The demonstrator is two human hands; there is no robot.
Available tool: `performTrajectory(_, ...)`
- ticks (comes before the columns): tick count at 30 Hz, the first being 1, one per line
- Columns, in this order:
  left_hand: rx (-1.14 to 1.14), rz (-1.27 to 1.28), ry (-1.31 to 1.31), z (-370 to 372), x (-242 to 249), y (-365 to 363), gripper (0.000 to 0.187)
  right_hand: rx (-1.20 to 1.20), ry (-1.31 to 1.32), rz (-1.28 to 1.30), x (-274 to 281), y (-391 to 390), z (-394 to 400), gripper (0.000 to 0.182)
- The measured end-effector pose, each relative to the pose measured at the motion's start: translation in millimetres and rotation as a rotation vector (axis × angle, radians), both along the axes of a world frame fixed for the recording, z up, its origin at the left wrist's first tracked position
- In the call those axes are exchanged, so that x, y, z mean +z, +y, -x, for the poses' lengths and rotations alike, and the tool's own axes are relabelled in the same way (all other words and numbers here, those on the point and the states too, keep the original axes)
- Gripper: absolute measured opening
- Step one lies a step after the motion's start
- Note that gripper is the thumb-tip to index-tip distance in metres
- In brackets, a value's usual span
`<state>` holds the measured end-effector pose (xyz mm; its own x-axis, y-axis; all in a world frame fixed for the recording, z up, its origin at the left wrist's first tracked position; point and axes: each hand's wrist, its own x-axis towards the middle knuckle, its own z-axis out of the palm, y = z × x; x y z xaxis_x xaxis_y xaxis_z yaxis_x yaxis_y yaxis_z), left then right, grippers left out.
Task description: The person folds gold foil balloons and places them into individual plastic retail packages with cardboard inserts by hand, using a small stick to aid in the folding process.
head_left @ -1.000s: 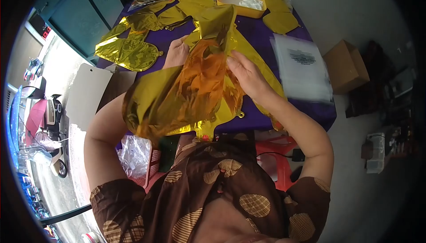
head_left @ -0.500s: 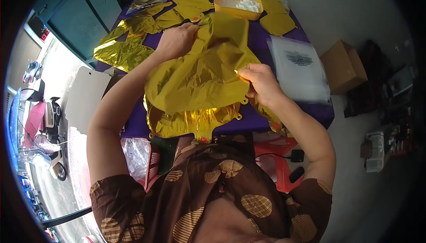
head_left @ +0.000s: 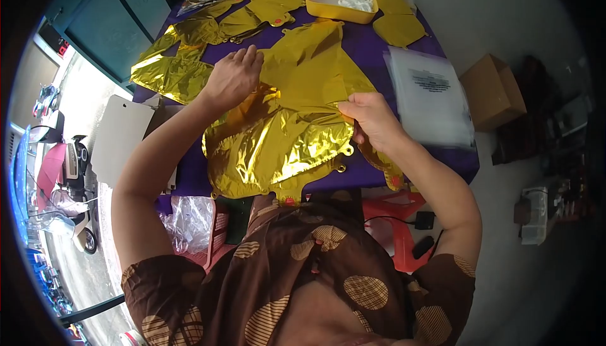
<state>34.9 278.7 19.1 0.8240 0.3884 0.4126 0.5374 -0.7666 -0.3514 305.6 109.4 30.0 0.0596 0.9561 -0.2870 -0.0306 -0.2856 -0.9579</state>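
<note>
A flat, uninflated gold foil balloon lies creased in front of me, its near part raised and shiny. My right hand pinches its right edge between thumb and fingers. At the balloon's upper left, my left hand has its fingers drawn together against the foil edge; the fingertips are partly hidden. Beneath it, more gold foil shows along the table's front edge, including a tab with a red mark. Another foil piece hangs below my right hand.
More gold foil balloons lie to the left and at the back of the purple-covered table. A yellow tub holds white items. Clear plastic bags are stacked right, beside a cardboard box. Below stands a red basket.
The balloon's upper part has come down and spread flatter toward the back, while its near part now shows shiny folds. My left hand moved left and nearer me; my right hand stayed at the edge.
</note>
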Motion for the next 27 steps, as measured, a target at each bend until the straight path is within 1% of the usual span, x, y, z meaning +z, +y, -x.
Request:
performTrajectory(5, 0.025, -0.029, 0.041, 16, 3, -19, 0.038, 0.044, -0.043, 0.024, 7, -7, 7, 0.024)
performTrajectory(11, 0.066, 0.035, 0.069, 15, -2, -13, 0.037, 0.019, -0.135, -0.012, 7, -6, 6, 0.021)
performTrajectory(14, 0.024, 0.033, 0.039, 14, -7, -7, 0.039, -0.012, -0.228, 0.037, 20, -16, 6, 0.025)
performTrajectory(16, 0.066, 0.097, 0.069, 11, -8, -5, 0.04, -0.011, -0.319, 0.072, 31, -23, -1, 0.029)
performTrajectory(17, 0.087, 0.128, 0.083, 11, -9, -6, 0.04, -0.006, -0.357, 0.042, 29, -25, -7, 0.03)
performTrajectory(21, 0.06, 0.098, 0.046, 11, -13, -7, 0.039, -0.101, -0.34, 0.002, 35, -39, -20, 0.03)
performTrajectory(26, 0.048, 0.113, 0.035, 16, -10, -9, 0.037, -0.126, -0.277, -0.051, 30, -52, -33, 0.027)
performTrajectory(27, 0.011, 0.08, 0.002, 17, -11, -9, 0.033, -0.133, -0.265, -0.057, 30, -54, -34, 0.027)
